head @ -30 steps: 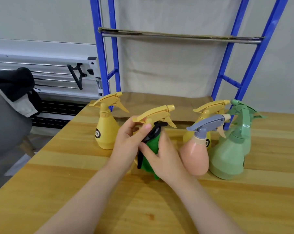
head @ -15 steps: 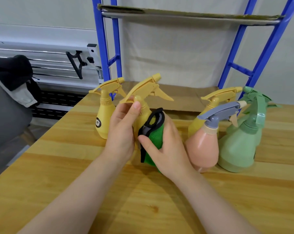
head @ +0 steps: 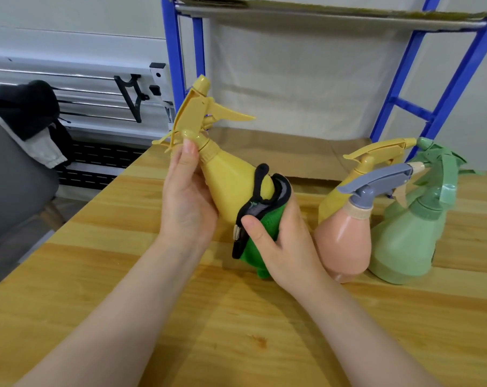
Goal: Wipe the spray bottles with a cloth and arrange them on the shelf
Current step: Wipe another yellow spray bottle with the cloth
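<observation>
My left hand (head: 187, 202) grips the neck and upper body of a yellow spray bottle (head: 228, 177), lifted off the table and tilted with its nozzle pointing up and left. My right hand (head: 281, 238) presses a green cloth with black edging (head: 260, 222) against the bottle's lower body. On the wooden table to the right stand a pink bottle with a grey trigger (head: 345, 241), a second yellow bottle (head: 334, 202) behind it, and green bottles (head: 404, 247). The blue shelf frame (head: 404, 104) rises behind, its lower board (head: 287, 152) covered in brown cardboard.
The wooden table (head: 236, 331) stretches toward me. An upper shelf board (head: 320, 15) spans the blue frame. A grey chair with dark clothing (head: 24, 113) stands at the left, beyond the table's left edge. A white wall rail with a black bracket (head: 130, 93) runs behind.
The held yellow bottle has been raised and tilted further, nozzle up. The cloth has slid down to its lower body. The yellow bottle at the left is now hidden behind it.
</observation>
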Action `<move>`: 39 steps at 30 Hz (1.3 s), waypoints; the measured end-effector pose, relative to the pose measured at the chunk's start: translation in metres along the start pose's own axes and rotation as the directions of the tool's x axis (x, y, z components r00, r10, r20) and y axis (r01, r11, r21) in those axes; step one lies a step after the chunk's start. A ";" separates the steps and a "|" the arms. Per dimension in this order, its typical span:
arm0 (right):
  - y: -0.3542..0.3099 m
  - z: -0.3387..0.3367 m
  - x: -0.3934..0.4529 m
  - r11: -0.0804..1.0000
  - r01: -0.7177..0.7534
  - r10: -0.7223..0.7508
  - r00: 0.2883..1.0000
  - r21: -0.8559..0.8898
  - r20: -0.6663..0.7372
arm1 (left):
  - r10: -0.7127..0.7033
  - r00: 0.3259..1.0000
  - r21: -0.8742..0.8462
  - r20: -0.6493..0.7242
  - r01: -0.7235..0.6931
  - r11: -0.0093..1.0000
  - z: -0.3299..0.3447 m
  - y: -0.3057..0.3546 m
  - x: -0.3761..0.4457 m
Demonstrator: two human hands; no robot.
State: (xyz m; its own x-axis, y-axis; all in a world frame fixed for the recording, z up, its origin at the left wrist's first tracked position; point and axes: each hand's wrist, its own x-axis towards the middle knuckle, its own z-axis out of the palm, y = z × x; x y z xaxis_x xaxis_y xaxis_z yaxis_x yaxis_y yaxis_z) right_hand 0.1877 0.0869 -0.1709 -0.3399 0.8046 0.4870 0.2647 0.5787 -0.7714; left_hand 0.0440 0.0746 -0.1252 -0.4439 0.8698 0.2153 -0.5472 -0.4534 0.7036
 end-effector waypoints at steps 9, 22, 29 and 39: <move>-0.013 -0.010 0.005 1.000 0.019 -0.017 0.997 -0.024 0.069 | -0.079 0.957 0.254 0.278 0.007 0.967 -0.002 -0.011 -0.009; -0.024 -0.023 0.003 0.977 -0.185 0.172 0.978 0.109 0.117 | -0.156 0.914 0.307 0.374 0.036 0.951 0.002 -0.020 -0.020; -0.026 -0.023 0.005 0.988 -0.130 0.140 0.980 0.077 -0.140 | 0.043 0.909 0.486 0.414 -0.260 0.834 0.005 -0.020 -0.020; -0.018 -0.002 0.004 0.933 0.020 -0.083 0.983 -0.359 -0.163 | 0.159 0.914 0.521 0.373 -0.348 0.780 0.012 -0.034 -0.034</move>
State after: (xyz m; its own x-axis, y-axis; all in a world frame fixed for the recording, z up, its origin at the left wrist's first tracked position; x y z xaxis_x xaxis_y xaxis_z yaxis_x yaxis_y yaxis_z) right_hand 0.1828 0.0800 -0.1539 -0.2091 0.7644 0.6099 0.5640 0.6038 -0.5633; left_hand 0.0863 0.0627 -0.1478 -0.2286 0.7954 0.5613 0.0975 -0.5550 0.8261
